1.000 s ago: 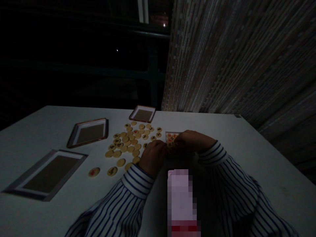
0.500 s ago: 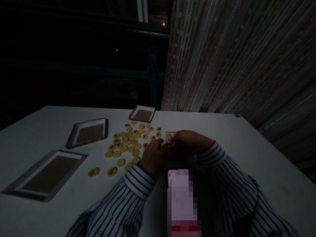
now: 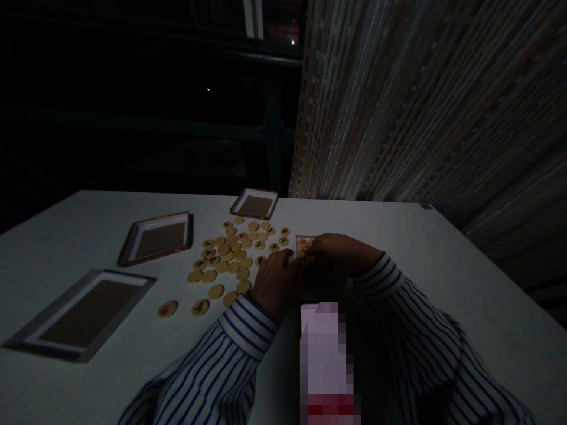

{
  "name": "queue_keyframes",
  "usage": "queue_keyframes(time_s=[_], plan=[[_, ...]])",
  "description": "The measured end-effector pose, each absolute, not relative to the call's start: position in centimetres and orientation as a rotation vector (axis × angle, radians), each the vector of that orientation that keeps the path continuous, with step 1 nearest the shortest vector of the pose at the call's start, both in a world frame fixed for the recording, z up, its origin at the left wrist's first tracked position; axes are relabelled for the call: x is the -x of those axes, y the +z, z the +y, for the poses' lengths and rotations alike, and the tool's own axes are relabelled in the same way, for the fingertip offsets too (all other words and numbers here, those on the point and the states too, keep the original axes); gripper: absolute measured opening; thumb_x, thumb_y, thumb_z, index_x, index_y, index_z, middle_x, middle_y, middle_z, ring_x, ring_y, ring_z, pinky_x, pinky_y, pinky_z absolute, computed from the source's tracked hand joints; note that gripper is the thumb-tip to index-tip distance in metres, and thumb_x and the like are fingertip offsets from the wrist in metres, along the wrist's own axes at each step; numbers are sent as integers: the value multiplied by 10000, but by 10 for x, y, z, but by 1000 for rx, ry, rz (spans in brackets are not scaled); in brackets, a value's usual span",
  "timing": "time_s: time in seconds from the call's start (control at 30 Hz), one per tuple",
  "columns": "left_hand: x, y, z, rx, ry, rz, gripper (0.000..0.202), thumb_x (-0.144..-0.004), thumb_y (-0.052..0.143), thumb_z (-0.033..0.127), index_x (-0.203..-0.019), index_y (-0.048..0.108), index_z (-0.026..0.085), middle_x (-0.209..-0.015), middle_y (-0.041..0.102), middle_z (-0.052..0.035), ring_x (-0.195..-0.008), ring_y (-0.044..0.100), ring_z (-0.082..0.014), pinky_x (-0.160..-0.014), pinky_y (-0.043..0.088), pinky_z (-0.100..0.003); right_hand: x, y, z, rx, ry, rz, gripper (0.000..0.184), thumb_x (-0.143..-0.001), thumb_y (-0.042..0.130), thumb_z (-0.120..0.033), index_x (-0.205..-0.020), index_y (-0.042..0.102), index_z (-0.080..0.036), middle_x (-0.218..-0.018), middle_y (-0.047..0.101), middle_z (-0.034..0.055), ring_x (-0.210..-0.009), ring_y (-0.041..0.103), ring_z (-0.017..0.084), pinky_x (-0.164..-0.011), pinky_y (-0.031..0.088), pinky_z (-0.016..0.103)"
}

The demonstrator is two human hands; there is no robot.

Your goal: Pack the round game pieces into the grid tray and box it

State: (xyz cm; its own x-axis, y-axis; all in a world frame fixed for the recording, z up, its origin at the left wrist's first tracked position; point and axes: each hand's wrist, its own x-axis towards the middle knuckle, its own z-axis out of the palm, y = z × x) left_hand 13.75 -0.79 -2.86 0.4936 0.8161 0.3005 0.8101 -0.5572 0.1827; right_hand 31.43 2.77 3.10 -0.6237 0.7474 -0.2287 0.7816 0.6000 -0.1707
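Note:
Several round wooden game discs (image 3: pixel 230 254) with red or black marks lie scattered on a white table (image 3: pixel 443 265). My left hand (image 3: pixel 277 280) and my right hand (image 3: pixel 339 255) meet over a small box (image 3: pixel 305 243) that holds red-marked discs. The fingers of both hands are curled and pressed at the box's near edge. What they pinch is hidden in the dark. Both sleeves are white with blue stripes.
Three shallow trays lie on the table: a large one (image 3: pixel 82 310) front left, a middle one (image 3: pixel 157 239), and a small one (image 3: pixel 254 203) at the back. Two stray discs (image 3: pixel 183 308) lie apart. A ribbed curtain (image 3: pixel 420 100) hangs behind on the right.
Both hands have lowered and settled closer onto the box, hiding more of its red discs. The loose discs and trays have not moved.

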Motion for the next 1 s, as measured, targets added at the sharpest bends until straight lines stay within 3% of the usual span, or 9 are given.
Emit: queue_keyframes(time_s=[0.37,0.8,1.0], plan=[[-137,-30,-8,-2687,605,1475,301,-831,437,246,-1087,581,183,-1113,551,-114,-969,508,-254,-786,422,-399,-314,32,26,-1313,-350,2700,229,-790,513,-331,-904,648,-186,-882,657,68,-753,580,155,-617,370,233],[-135,-32,-5,-2687,612,1473,286,-817,462,233,-1071,586,189,-1118,550,-108,-983,511,-240,-811,421,-394,-322,38,27,-1376,-287,2588,250,-782,432,-181,-898,653,-166,-888,663,87,-752,582,158,-594,358,238],[-134,-34,-5,-2688,649,1458,283,-825,457,239,-1077,580,203,-1115,550,-104,-983,507,-229,-821,418,-401,-320,39,27,-1370,-328,2547,251,-795,429,-206,-901,654,-174,-840,667,76,-682,579,140,-537,337,223]])
